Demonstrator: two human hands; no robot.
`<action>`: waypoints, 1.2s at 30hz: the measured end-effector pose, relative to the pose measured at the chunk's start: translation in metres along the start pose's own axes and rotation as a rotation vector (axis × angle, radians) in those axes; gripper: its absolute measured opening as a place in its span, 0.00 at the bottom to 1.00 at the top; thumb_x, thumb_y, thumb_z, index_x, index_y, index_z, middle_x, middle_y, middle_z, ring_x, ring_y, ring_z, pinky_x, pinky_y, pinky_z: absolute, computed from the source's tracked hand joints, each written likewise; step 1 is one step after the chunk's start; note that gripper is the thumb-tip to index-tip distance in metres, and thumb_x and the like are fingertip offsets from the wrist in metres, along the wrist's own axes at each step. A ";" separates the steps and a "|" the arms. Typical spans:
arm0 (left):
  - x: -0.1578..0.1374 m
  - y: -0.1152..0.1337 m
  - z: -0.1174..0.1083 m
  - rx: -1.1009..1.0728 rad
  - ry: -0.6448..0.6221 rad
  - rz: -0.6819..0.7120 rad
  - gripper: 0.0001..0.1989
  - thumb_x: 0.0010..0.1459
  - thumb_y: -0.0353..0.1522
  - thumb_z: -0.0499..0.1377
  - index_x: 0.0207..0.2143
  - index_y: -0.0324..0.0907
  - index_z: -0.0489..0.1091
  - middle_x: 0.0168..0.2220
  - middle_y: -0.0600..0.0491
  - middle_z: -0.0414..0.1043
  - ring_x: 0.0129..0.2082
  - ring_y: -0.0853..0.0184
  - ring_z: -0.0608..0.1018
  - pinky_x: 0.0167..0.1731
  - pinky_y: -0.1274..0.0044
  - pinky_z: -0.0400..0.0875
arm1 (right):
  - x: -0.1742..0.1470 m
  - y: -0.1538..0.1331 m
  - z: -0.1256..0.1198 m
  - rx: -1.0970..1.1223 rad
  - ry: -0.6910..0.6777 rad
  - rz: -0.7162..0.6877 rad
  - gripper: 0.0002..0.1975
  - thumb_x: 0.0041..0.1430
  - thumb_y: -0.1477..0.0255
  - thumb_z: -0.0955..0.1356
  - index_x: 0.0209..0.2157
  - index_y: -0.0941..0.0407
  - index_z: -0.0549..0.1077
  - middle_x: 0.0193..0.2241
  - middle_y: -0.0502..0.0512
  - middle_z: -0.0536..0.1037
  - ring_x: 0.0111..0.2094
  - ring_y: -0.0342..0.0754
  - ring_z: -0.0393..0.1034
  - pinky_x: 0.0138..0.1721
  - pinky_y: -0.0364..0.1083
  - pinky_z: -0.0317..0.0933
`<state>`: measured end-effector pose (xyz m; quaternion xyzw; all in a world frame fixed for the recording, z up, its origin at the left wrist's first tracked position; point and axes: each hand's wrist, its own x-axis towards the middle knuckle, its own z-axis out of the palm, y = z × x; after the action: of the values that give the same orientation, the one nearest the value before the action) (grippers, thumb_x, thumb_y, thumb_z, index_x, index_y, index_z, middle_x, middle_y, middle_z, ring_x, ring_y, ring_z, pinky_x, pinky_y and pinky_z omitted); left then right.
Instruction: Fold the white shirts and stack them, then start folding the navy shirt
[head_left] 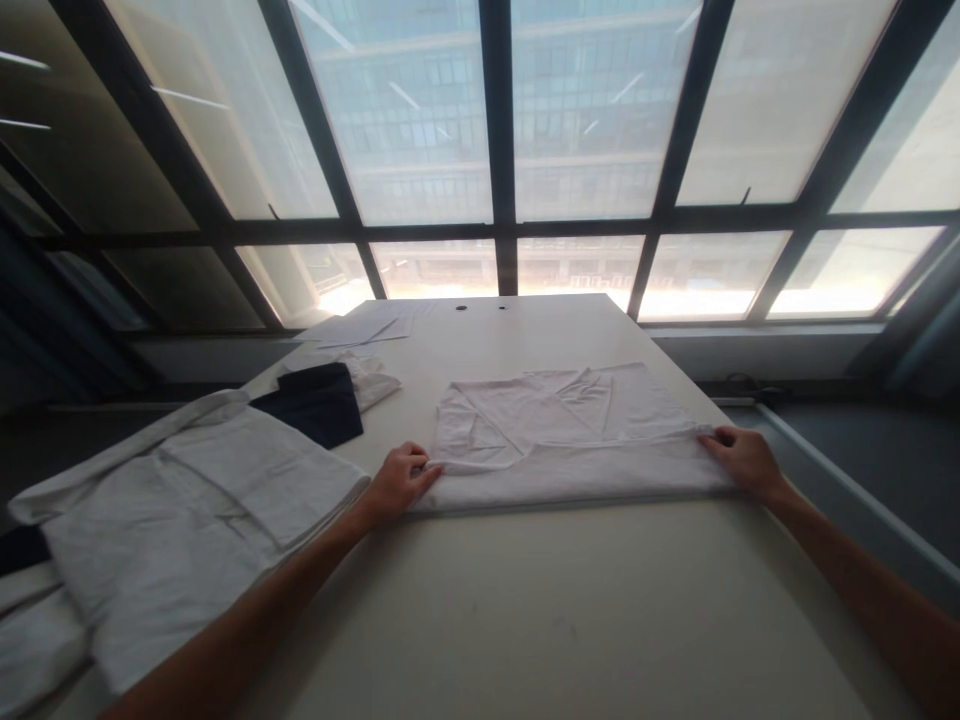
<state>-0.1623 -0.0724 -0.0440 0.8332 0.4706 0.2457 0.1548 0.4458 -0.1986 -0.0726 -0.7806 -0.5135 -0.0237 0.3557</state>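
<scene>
A white shirt (pixel 540 435) lies partly folded across the table, with its near edge turned over in a long strip. My left hand (pixel 401 478) pinches the left end of that folded strip. At the right end, my right hand (pixel 742 460) grips the fold's corner between thumb and fingers, close to the table's right edge. The fabric between my hands lies almost straight, with loose creases on its far side. I cannot make out the garment's collar or sleeves clearly.
White folded clothes (pixel 195 490) are heaped on the left, partly beneath my left forearm. Beyond them lie a dark navy cloth (pixel 319 400) and a crumpled pale cloth (pixel 367 380). Papers (pixel 360 328) rest at the far left of the white table (pixel 555 600). Tall windows (pixel 420 120) stand behind.
</scene>
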 end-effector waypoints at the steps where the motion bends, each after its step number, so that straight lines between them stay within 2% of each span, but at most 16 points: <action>1: 0.000 -0.001 0.001 0.013 0.013 0.006 0.25 0.59 0.52 0.56 0.25 0.41 0.78 0.38 0.46 0.75 0.39 0.59 0.76 0.45 0.71 0.69 | 0.000 0.002 0.001 -0.007 -0.020 0.001 0.21 0.51 0.52 0.68 0.24 0.56 0.78 0.22 0.56 0.79 0.27 0.54 0.74 0.28 0.47 0.60; 5: -0.003 -0.004 0.002 0.094 0.048 0.026 0.25 0.58 0.53 0.58 0.24 0.43 0.76 0.38 0.46 0.75 0.38 0.59 0.76 0.45 0.70 0.69 | -0.002 0.004 0.004 -0.062 -0.048 0.046 0.20 0.53 0.53 0.67 0.31 0.56 0.80 0.29 0.59 0.82 0.32 0.55 0.76 0.31 0.47 0.62; 10: -0.009 -0.014 -0.002 0.145 0.080 -0.006 0.26 0.54 0.56 0.60 0.30 0.42 0.75 0.36 0.46 0.75 0.40 0.56 0.75 0.45 0.68 0.71 | -0.006 0.001 0.006 -0.257 -0.037 0.079 0.19 0.57 0.56 0.67 0.41 0.56 0.79 0.31 0.57 0.82 0.33 0.56 0.76 0.33 0.49 0.62; 14: -0.009 -0.017 -0.010 0.117 0.121 -0.025 0.25 0.59 0.53 0.55 0.39 0.40 0.75 0.40 0.44 0.76 0.41 0.55 0.77 0.48 0.64 0.72 | -0.013 -0.012 0.003 -0.374 0.055 -0.032 0.20 0.62 0.63 0.64 0.48 0.59 0.77 0.39 0.63 0.81 0.42 0.59 0.74 0.42 0.52 0.64; 18: -0.004 0.009 -0.014 0.102 0.212 0.094 0.21 0.67 0.43 0.49 0.48 0.39 0.73 0.48 0.42 0.76 0.50 0.54 0.76 0.57 0.60 0.68 | -0.023 -0.047 0.003 -0.342 0.136 -0.189 0.21 0.67 0.66 0.59 0.52 0.61 0.75 0.49 0.68 0.77 0.52 0.62 0.69 0.53 0.56 0.61; 20: 0.000 0.035 -0.009 0.101 0.159 0.190 0.20 0.69 0.39 0.47 0.53 0.39 0.72 0.53 0.42 0.74 0.56 0.55 0.73 0.61 0.61 0.64 | -0.034 -0.075 0.010 -0.244 0.094 -0.283 0.22 0.68 0.66 0.58 0.54 0.61 0.74 0.53 0.67 0.76 0.55 0.61 0.67 0.57 0.56 0.59; 22: 0.006 0.065 0.004 0.114 0.048 0.272 0.21 0.71 0.38 0.47 0.59 0.39 0.69 0.60 0.43 0.70 0.62 0.56 0.70 0.63 0.61 0.62 | -0.048 -0.110 0.022 -0.139 0.015 -0.361 0.23 0.69 0.66 0.57 0.56 0.62 0.73 0.55 0.67 0.75 0.58 0.60 0.66 0.60 0.56 0.58; 26: 0.024 0.120 0.043 0.172 -0.175 0.442 0.25 0.72 0.36 0.46 0.68 0.41 0.59 0.70 0.45 0.57 0.71 0.58 0.57 0.69 0.60 0.50 | -0.082 -0.183 0.052 -0.035 -0.222 -0.491 0.27 0.69 0.67 0.56 0.65 0.58 0.65 0.64 0.63 0.68 0.65 0.58 0.60 0.64 0.57 0.54; 29: 0.037 0.143 0.073 0.203 -0.299 0.526 0.27 0.73 0.35 0.45 0.72 0.42 0.51 0.72 0.45 0.51 0.73 0.59 0.52 0.69 0.59 0.48 | -0.098 -0.219 0.074 -0.028 -0.354 -0.544 0.30 0.68 0.70 0.56 0.70 0.59 0.58 0.69 0.63 0.61 0.70 0.57 0.51 0.67 0.59 0.48; 32: 0.043 0.145 0.094 0.216 -0.347 0.572 0.30 0.73 0.35 0.44 0.74 0.44 0.42 0.74 0.46 0.45 0.73 0.59 0.48 0.69 0.59 0.47 | -0.099 -0.227 0.090 -0.073 -0.449 -0.528 0.34 0.66 0.71 0.57 0.72 0.63 0.51 0.71 0.66 0.53 0.72 0.61 0.44 0.68 0.62 0.43; 36: 0.043 0.131 0.106 0.232 -0.361 0.543 0.29 0.75 0.40 0.40 0.74 0.44 0.42 0.74 0.47 0.45 0.73 0.57 0.47 0.69 0.58 0.45 | -0.089 -0.204 0.095 -0.134 -0.500 -0.474 0.38 0.69 0.57 0.57 0.73 0.63 0.49 0.71 0.69 0.51 0.72 0.62 0.42 0.68 0.63 0.41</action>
<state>0.0084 -0.1052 -0.0566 0.9701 0.2216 0.0716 0.0687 0.2052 -0.1684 -0.0708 -0.6430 -0.7489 0.0527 0.1514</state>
